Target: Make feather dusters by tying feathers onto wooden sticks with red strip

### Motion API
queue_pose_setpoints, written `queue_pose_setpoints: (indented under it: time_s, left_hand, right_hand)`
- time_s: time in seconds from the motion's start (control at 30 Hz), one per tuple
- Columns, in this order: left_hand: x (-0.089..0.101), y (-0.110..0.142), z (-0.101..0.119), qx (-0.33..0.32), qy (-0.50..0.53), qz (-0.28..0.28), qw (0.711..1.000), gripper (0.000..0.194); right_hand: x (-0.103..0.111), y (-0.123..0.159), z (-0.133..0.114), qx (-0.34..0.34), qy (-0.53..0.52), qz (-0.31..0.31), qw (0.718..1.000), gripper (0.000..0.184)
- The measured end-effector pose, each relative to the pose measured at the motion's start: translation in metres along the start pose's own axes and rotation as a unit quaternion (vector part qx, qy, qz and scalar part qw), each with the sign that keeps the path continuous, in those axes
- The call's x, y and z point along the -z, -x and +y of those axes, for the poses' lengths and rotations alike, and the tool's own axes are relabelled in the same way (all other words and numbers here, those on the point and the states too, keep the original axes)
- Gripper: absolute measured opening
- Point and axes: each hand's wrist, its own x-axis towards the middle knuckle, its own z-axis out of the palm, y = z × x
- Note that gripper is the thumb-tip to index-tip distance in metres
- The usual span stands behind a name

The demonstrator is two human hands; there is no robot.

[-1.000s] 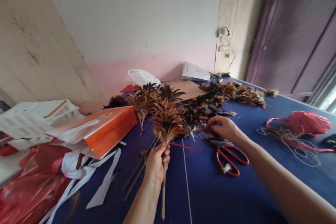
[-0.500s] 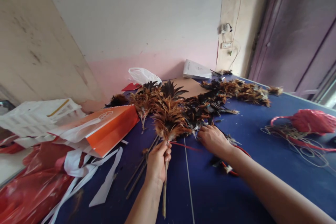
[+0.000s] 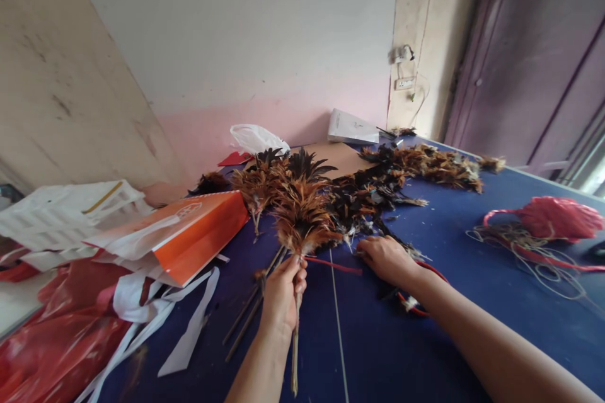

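Observation:
My left hand [image 3: 283,289] is closed around the thin wooden stick of a feather duster [image 3: 305,214], just below its brown and black feathers. The stick's bare end points down toward me. From beside the grip a red plastic strip [image 3: 335,265] runs rightward, its far end loose above the table. My right hand [image 3: 385,258] is at the near edge of a pile of dark loose feathers [image 3: 363,198], knuckles up and fingers curled together. Its fingertips are mostly hidden, so what they pinch cannot be made out.
On the blue table [image 3: 472,340], several bare sticks [image 3: 248,318] lie left of the duster. An orange and white paper bag [image 3: 203,239] and white strips [image 3: 189,327] lie further left. Pink plastic twine [image 3: 562,219] is at right, brown feathers [image 3: 430,164] behind, a white box [image 3: 352,127] by the wall.
My right hand has drawn slightly back toward me from the feather pile, its fingers more curled. The left hand keeps its hold on the duster. The view has shifted slightly.

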Motion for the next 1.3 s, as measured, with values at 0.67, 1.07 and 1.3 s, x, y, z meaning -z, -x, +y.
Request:
queue_pose_setpoints:
  time_s: [0.67, 1.07, 1.3]
  left_hand:
    - [-0.004, 0.006, -0.005, -0.045, -0.116, -0.015, 0.992, 0.027]
    - [-0.004, 0.006, -0.008, -0.100, -0.206, 0.005, 0.973, 0.028]
    - [-0.002, 0.005, -0.001, -0.101, -0.230, -0.013, 0.968, 0.028]
  right_hand:
    - [-0.009, 0.001, -0.085, -0.117, -0.785, -0.138, 0.593, 0.024]
    - [-0.019, 0.008, -0.098, -0.099, -0.821, -0.130, 0.548, 0.029]
    - [-0.017, 0.017, -0.113, 0.040, -0.576, 0.024, 0.816, 0.032]
